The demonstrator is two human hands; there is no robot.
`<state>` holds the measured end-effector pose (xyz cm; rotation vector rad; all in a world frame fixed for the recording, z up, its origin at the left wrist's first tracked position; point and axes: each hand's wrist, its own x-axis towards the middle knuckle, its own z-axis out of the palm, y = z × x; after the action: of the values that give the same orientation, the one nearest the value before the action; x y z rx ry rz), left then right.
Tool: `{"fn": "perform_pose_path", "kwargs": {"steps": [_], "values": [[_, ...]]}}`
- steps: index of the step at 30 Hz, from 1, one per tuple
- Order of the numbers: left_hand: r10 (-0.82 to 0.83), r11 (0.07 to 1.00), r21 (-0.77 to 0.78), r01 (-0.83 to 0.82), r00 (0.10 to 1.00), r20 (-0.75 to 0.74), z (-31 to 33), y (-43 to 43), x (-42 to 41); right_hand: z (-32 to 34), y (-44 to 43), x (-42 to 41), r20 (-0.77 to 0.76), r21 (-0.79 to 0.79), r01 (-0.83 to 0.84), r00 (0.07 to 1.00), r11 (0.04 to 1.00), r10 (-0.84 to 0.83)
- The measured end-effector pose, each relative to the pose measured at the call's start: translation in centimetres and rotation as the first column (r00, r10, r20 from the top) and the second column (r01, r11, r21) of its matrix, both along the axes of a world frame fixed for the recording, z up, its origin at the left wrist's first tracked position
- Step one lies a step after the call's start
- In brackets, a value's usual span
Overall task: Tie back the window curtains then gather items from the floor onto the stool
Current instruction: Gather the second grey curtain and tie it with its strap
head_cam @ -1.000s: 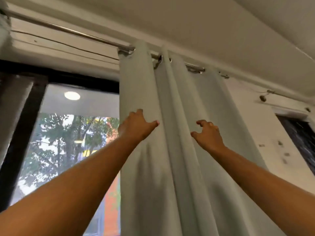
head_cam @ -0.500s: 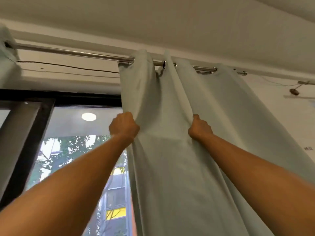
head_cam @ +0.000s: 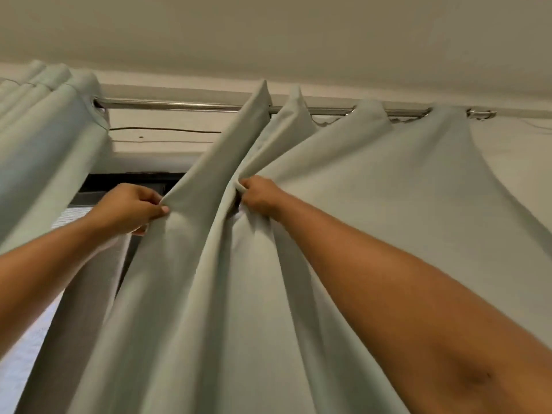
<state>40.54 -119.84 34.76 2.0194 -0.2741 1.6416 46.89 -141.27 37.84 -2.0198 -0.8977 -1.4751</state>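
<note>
Below the rod (head_cam: 185, 104), both hands, left hand (head_cam: 127, 209) and right hand (head_cam: 260, 196), had fingers pinching folds of the curtain (head_cam: 343, 210) (tying-back step, seemingly), which next needed bunching sideways and a tie.

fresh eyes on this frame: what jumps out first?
Two bare arms reach up the middle of the view, the left hand and right hand each pinching a fold of the pale green curtain. Above, the fabric hangs in peaks from a chrome rod under the ceiling. A second curtain is bunched at far left.
</note>
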Motion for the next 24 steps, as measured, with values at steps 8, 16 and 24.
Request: {"fn": "perform_pose_path", "kwargs": {"steps": [8, 16, 24], "values": [[-0.419, 0.908, -0.077, 0.412, 0.890, -0.180, 1.1, -10.6, 2.4, -1.4, -7.1, 1.1, -0.398, -0.114, -0.196, 0.907, 0.974, 0.136], [-0.160, 0.987, -0.012, 0.161, 0.985, 0.059, 2.8, -23.0, 8.7, -2.6, -28.9, 9.1, 0.052, 0.537, 0.465, 0.814, 0.703, -0.578], [-0.078, 0.997, 0.028, 0.074, 0.982, 0.171, 5.7, -39.6, 13.1, -4.4, -52.8, 17.5, -0.349, 0.624, 0.585, 0.802, 0.518, -0.484]]}}
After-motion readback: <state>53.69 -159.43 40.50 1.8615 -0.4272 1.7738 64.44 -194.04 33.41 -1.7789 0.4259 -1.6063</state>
